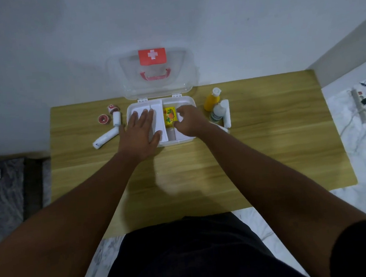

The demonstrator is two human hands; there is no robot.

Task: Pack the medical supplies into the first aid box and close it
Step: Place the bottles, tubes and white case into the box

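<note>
1. Head view, the box: I see the first aid box (187, 101) open on the wooden surface (203, 170), its clear lid (153, 74) standing up against the wall; a white tray (158, 116) fills the left half of it.
2. Head view, the hands: my left hand (140, 133) lies flat, fingers spread, on that tray, holding nothing; my right hand (189, 121) is curled over the right compartment beside a yellow packet (170, 116), its grip half closed (whether it pinches something I cannot tell, the fingertips being hidden).
3. Head view, what waits outside: two red tape rolls (103, 119), a white bandage roll (117, 118) and a white tube (105, 139) to the left; a yellow bottle (213, 99) and a white bottle (218, 112) to the right.
4. Doing it well, as I judge: keep the left palm steady so the box cannot slide; seat the packet flat against the divider; lay bottles down so the lid can shut.
</note>
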